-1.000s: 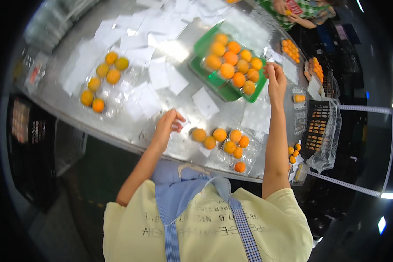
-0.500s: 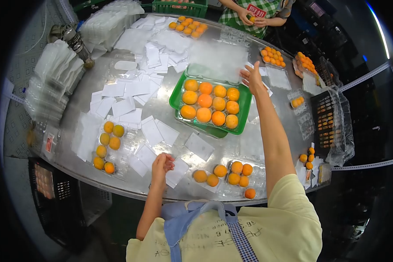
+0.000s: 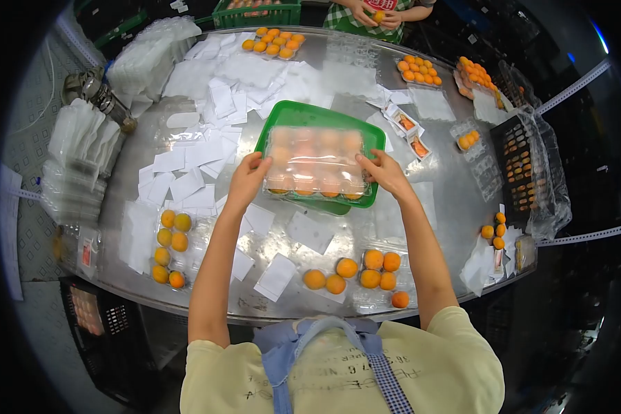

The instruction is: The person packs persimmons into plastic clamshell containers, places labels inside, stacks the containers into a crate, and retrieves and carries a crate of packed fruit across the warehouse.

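A clear plastic box (image 3: 316,160) of orange fruit sits on a green tray (image 3: 283,114), its lid down over the fruit with a whitish sheet showing under it. My left hand (image 3: 250,178) is at the box's left edge, fingers bent against its side. At the right edge is my right hand (image 3: 385,172), thumb and fingers around the rim. Three loose fruits (image 3: 335,283) lie nearer to me, beside an open box (image 3: 383,298) with several fruits. Another part-filled box (image 3: 175,250) stands to the left.
White paper slips (image 3: 186,181) are scattered left of the tray. Stacks of clear boxes (image 3: 83,155) stand at the far left. Filled boxes (image 3: 419,70) are at the back right, near a black crate (image 3: 521,162). Across the table, a co-worker's hands (image 3: 379,17) hold a fruit.
The box's lid has come down over the fruit. My left hand has moved forward to the box's left side, and my right hand has come back to its right side.
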`<state>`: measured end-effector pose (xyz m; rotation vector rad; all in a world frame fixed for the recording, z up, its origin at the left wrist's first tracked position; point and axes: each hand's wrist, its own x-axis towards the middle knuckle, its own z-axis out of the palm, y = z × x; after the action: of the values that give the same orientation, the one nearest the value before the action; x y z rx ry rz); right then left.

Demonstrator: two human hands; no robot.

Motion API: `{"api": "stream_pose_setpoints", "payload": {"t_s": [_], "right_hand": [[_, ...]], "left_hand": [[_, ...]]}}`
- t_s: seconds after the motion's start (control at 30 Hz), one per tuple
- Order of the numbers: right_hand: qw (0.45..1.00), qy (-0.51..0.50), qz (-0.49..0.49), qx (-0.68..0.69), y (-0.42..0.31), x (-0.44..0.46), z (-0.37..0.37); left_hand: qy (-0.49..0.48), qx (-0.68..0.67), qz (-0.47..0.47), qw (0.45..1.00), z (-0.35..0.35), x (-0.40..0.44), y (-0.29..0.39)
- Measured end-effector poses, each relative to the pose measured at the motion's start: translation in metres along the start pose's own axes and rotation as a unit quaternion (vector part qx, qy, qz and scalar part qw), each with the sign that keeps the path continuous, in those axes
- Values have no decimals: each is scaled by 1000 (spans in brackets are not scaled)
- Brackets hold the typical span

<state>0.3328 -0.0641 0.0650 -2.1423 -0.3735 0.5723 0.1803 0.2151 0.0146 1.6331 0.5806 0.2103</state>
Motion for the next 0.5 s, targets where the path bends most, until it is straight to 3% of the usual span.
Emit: {"api": "stream_pose_setpoints", "payload": {"t_s": [0.03,0.13,0.27,0.37,0.43,0.5], "right_hand": [[997,-48,46,30,-10,-7,-2],[996,-66,12,65,11,2,2],[987,-30,16,157,26,11,15],[976,-36,8,214,15,-7,12],[974,-57,16,220,21,-21,8],[967,-18,-19,255,4,-54,12]], "left_hand": [[-17,23,-20,999,3,7,-5],[-70,-21,-75,994,5,14,5],[-202,-93,-161,961,-5,20,31],[-150,-65,-143,976,0,5,40],[-120,-110,-102,981,-3,-20,44],[-90,-164,-86,979,-10,-58,46]]}}
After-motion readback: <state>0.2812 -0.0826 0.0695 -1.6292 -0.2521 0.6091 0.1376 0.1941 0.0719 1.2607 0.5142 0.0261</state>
